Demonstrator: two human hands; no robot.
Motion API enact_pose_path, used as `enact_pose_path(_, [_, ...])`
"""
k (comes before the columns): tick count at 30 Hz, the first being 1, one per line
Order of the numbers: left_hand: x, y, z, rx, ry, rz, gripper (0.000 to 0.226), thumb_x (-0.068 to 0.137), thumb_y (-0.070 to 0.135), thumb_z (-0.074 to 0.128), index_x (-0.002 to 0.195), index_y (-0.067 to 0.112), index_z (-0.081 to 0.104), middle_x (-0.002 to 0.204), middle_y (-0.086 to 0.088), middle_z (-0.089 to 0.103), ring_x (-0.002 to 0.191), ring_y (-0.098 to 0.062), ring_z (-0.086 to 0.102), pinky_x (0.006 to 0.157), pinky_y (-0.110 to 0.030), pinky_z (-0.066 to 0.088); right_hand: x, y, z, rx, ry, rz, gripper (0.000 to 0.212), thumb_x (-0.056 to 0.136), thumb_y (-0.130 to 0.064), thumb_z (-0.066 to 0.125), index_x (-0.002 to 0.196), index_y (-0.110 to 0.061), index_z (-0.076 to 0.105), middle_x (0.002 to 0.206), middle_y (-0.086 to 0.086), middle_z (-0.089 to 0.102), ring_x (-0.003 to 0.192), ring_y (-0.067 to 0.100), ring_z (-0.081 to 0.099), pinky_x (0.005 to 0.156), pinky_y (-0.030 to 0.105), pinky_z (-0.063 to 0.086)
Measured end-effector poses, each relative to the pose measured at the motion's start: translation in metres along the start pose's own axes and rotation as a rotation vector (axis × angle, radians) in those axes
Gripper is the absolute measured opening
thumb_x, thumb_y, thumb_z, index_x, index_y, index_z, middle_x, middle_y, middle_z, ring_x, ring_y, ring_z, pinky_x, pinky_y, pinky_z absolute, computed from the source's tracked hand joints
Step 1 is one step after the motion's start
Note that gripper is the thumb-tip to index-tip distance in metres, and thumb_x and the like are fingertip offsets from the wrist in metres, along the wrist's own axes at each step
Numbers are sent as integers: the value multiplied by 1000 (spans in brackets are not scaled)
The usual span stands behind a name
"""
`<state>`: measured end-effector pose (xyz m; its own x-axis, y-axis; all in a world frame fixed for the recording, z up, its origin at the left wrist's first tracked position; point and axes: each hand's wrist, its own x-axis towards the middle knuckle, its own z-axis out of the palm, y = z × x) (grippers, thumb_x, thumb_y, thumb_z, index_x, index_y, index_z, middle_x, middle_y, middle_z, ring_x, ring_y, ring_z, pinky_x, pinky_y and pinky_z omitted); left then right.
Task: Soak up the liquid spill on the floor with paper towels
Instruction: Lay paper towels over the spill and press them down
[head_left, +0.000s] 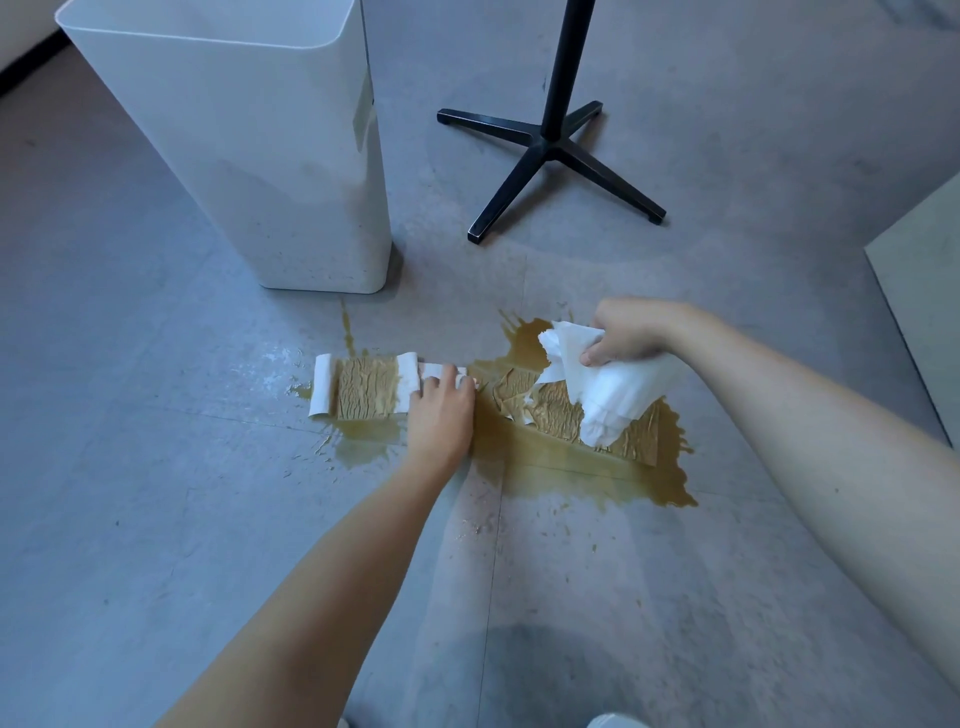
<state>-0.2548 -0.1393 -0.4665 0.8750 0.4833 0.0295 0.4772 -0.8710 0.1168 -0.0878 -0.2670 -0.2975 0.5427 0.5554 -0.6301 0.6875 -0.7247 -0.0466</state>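
Observation:
A brown liquid spill spreads over the grey floor. A paper towel strip, soaked brown in the middle and white at its ends, lies flat on the spill's left part. My left hand rests on the strip's right end, fingers curled over its white edge. More soaked towel lies on the right part of the spill. My right hand grips a bunch of white crumpled paper towels that hangs down onto the soaked towel.
A tall white plastic bin stands just behind the spill on the left. A black stand with a four-legged base is behind on the right. A pale panel edge lies at the far right.

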Motion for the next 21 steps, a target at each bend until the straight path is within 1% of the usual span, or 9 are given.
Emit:
enact_pose_path(3, [-6,8,5,-16,-29,143,14,83,1,53,95,4,59,110,-14,56,82,-34,59,55,-36,37,1,0,0,5,-4,-1,29,90,-29,60,69,-14,47,73,2,52,67,21,49,55,29,33])
enact_pose_path(6, [-16,12,4,-90,-35,265,3,86,5,53,89,6,54,99,-11,54,75,-29,57,46,-30,29,2,0,0,10,-10,-4,27,90,-30,60,72,-13,50,75,3,53,69,21,50,58,29,35])
enact_pose_path(8, [-20,12,3,-121,12,260,1,86,6,54,86,6,53,93,-10,54,71,-28,56,41,-28,22,3,0,0,15,-10,-6,27,90,-29,60,71,-14,49,75,3,53,70,23,51,58,29,35])
enact_pose_path(10, [-18,8,1,-131,55,157,5,89,8,51,91,7,54,95,-9,54,77,-27,55,43,-29,24,3,0,-1,17,-9,-9,27,90,-28,60,70,-15,48,73,2,53,68,21,50,57,29,34])
enact_pose_path(13, [-9,-5,-4,-191,102,-87,15,89,10,51,103,6,58,103,-10,57,87,-28,54,53,-32,33,3,-1,0,12,-12,-11,27,90,-28,60,69,-16,48,72,1,52,64,18,49,56,29,34])
enact_pose_path(14, [-6,-11,-5,-200,100,-165,19,89,12,52,105,5,58,105,-11,58,90,-30,53,58,-33,34,4,-2,0,7,-12,-11,27,91,-28,60,69,-16,48,72,1,52,64,17,49,56,29,34])
enact_pose_path(16, [-1,-21,-7,-201,20,-294,28,88,23,55,111,6,56,110,-12,57,99,-31,50,71,-36,38,3,-2,0,-2,-13,-11,28,91,-28,60,68,-15,47,71,0,51,62,17,48,55,29,34])
enact_pose_path(19, [4,-28,-5,-194,-104,-372,38,87,39,59,109,9,55,112,-9,58,109,-30,46,82,-37,39,3,-3,0,-4,-14,-9,30,91,-27,59,68,-14,47,69,1,50,59,16,46,54,29,33])
enact_pose_path(21, [6,-29,-3,-217,-113,-378,31,87,38,60,102,11,59,108,-8,60,109,-29,45,83,-38,39,3,-3,0,-12,-13,-5,30,91,-27,59,67,-13,47,70,2,50,59,16,45,53,29,32])
